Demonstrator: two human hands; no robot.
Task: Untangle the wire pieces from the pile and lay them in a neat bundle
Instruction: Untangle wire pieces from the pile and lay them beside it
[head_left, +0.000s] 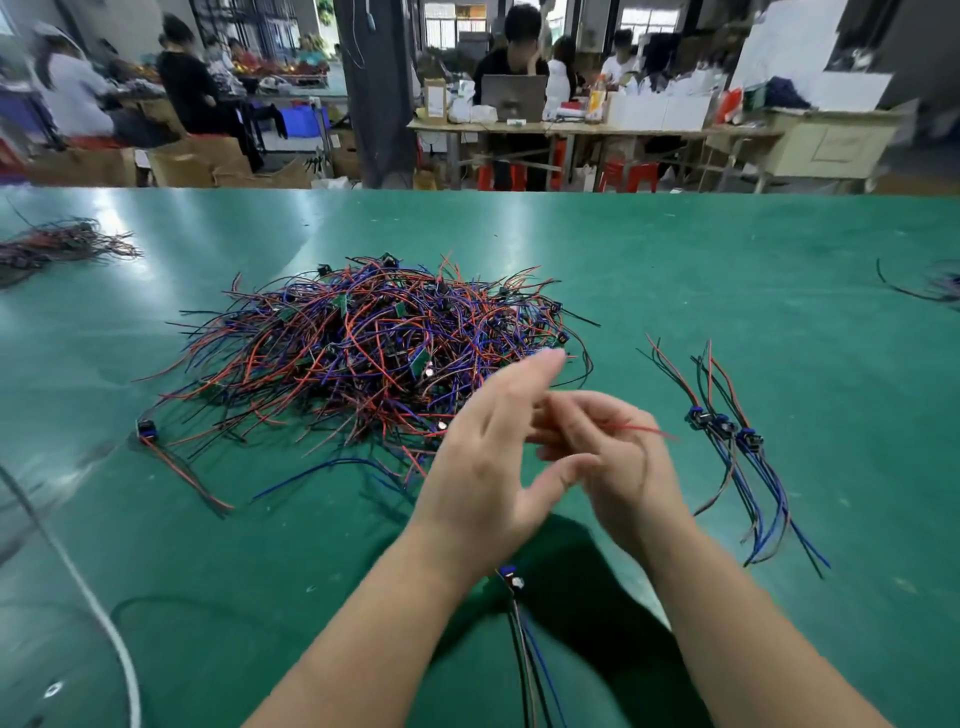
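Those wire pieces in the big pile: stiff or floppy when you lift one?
Probably floppy: the laid-out pieces curve loosely. Likely light, being thin. In the pile they cross each other, so one would probably drag neighbours.

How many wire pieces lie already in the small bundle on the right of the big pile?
3, counting blue connectors in the bundle: the left connector, the middle connector and the right connector, side by side. Another piece may be hidden under them.
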